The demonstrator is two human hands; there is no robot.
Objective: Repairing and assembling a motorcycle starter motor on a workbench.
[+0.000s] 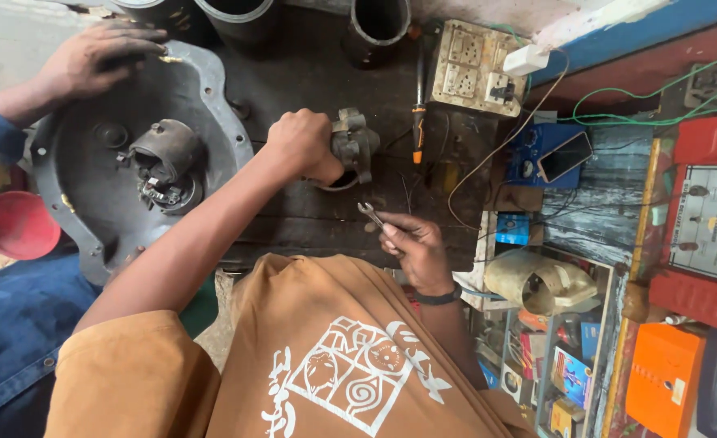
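My left hand (301, 146) is closed around a small grimy metal motor part (355, 144) that rests on the dark workbench (310, 73). My right hand (413, 250), with a dark band on the wrist, pinches a small open-ended spanner (370, 213) just in front of that part, its jaw pointing up-left. The two hands are a short way apart. A round grey metal housing (83, 170) with a dark hub (166, 162) in its middle lies at the left. Another person's hand (99, 57), in a blue sleeve, rests on its far rim.
Dark pipe sections (378, 24) stand at the back. An orange-handled screwdriver (418, 113) lies beside a socket board (472, 69). A phone (565, 156) sits on a blue box, with wires around it. Shelves of small boxes (553, 365) and red cases (707, 211) fill the right.
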